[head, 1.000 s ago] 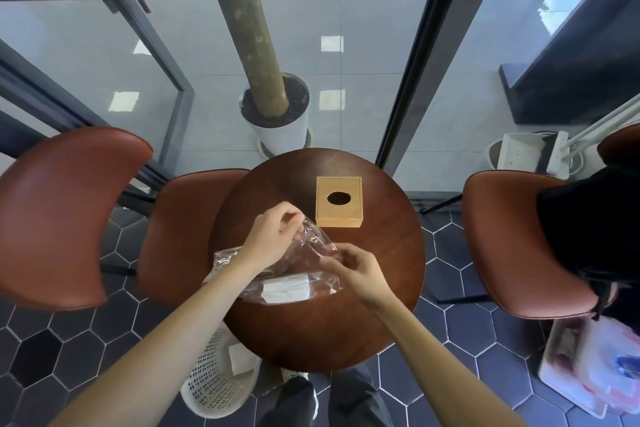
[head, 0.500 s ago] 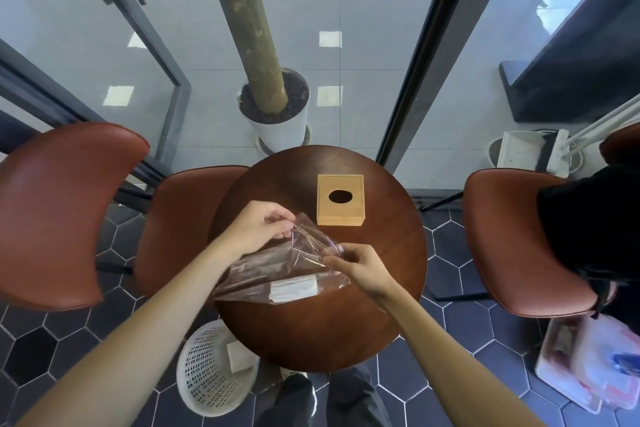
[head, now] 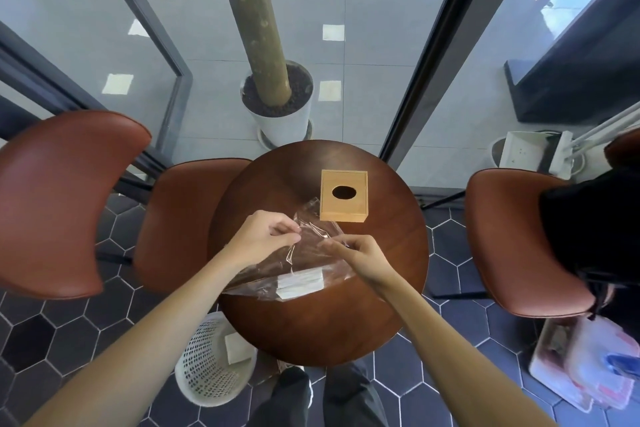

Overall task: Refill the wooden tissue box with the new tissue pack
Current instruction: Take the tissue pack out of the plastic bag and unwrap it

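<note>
The wooden tissue box [head: 343,196], light wood with an oval slot on top, stands at the far side of the round brown table [head: 318,326]. In front of it lies the tissue pack [head: 300,282], white tissues inside a clear plastic bag. My left hand [head: 265,238] pinches one side of the bag's open top. My right hand [head: 358,255] pinches the other side, a little nearer to me. The plastic between the hands is crumpled and raised above the table, its far edge close to the box.
Brown chairs stand at the left [head: 62,201], back left [head: 180,218] and right [head: 519,239]. A white perforated basket [head: 207,367] sits on the floor under the table's near left edge. A potted trunk [head: 277,104] stands behind the glass. A plastic bin [head: 588,364] lies at the lower right.
Both hands have kept hold of the bag's top. The left hand has dropped lower and the bag opening has spread toward the wooden box.
</note>
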